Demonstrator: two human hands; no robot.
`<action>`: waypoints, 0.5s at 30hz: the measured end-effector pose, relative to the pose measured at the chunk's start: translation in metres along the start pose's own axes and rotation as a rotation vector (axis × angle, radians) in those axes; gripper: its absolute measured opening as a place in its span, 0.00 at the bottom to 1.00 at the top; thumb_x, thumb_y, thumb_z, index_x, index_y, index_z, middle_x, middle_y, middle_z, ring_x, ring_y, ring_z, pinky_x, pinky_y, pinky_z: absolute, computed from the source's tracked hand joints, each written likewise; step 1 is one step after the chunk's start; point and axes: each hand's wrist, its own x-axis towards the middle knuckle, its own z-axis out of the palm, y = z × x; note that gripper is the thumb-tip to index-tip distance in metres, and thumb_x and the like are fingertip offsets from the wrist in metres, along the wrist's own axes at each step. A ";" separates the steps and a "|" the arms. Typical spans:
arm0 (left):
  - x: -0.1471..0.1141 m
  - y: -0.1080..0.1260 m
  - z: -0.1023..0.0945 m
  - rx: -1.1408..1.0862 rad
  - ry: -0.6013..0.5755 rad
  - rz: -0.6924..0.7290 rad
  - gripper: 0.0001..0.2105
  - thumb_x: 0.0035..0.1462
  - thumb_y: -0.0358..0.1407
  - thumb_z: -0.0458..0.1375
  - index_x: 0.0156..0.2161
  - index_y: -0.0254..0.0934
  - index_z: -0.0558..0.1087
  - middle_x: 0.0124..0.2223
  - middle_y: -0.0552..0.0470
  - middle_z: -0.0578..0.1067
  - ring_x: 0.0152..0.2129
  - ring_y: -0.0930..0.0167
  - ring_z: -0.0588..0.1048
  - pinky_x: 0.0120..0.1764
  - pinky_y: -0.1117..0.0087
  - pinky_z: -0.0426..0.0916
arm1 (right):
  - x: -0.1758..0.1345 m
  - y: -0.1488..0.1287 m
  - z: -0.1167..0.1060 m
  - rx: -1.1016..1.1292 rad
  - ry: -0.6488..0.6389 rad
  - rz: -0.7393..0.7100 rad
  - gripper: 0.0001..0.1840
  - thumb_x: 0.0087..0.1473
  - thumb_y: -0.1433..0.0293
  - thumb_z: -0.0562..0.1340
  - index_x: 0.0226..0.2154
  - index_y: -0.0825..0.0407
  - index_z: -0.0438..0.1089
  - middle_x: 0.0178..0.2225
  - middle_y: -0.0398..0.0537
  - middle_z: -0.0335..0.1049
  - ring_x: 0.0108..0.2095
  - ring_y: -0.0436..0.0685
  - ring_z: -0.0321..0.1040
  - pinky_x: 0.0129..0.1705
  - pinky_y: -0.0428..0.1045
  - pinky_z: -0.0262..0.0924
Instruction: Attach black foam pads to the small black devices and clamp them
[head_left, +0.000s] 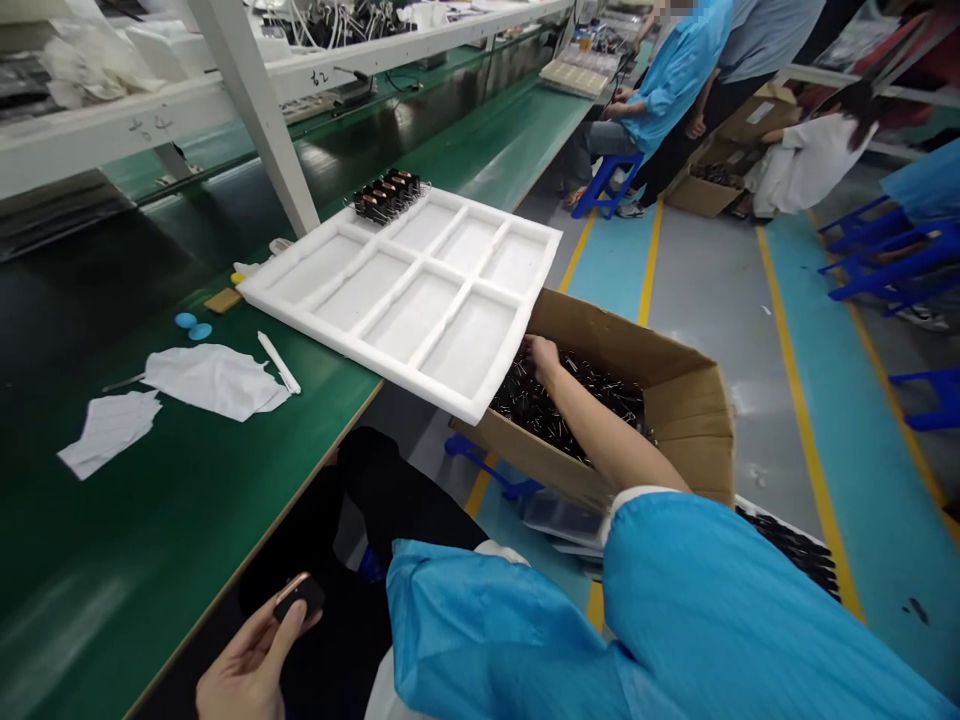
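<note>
Low at the bottom left, my left hand (255, 650) pinches a small black block with a copper-coloured edge (298, 596) between thumb and fingers. My right hand (541, 358) reaches into a cardboard box (686, 400), down among many small black parts with thin metal wires (600, 400). Its fingertips are hidden behind the tray's corner and in the parts. A white foam tray (409, 362) with several square compartments rests on the bench and juts past its edge over the box. Several black blocks with copper-coloured strips and wire legs (386, 195) stand at its far corner.
On the green bench (187, 520) lie crumpled white paper (214, 380), a white pen-like stick (279, 362) and blue discs (193, 325). A white shelf post (255, 110) rises behind the tray. Co-workers sit and stand further along, near blue stools (606, 180).
</note>
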 end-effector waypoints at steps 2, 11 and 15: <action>0.007 -0.003 0.000 -0.022 -0.043 0.038 0.21 0.40 0.41 0.78 0.42 0.38 0.84 0.46 0.46 0.85 0.39 0.51 0.84 0.45 0.51 0.84 | -0.012 -0.009 -0.030 0.079 0.005 0.024 0.17 0.71 0.63 0.52 0.33 0.55 0.66 0.33 0.50 0.73 0.32 0.53 0.73 0.38 0.50 0.72; -0.006 0.042 0.037 -0.370 -0.175 0.105 0.18 0.43 0.40 0.78 0.39 0.34 0.84 0.38 0.44 0.84 0.31 0.64 0.83 0.32 0.67 0.82 | -0.195 -0.067 -0.063 0.428 -0.589 -0.243 0.16 0.60 0.53 0.69 0.37 0.49 0.78 0.38 0.61 0.78 0.43 0.68 0.77 0.50 0.62 0.70; -0.012 0.056 0.032 -0.592 -0.247 0.026 0.19 0.40 0.41 0.79 0.37 0.34 0.83 0.32 0.47 0.82 0.26 0.68 0.81 0.29 0.72 0.79 | -0.272 -0.078 0.022 0.535 -1.198 0.037 0.23 0.52 0.52 0.76 0.45 0.46 0.76 0.34 0.51 0.78 0.34 0.62 0.77 0.40 0.56 0.72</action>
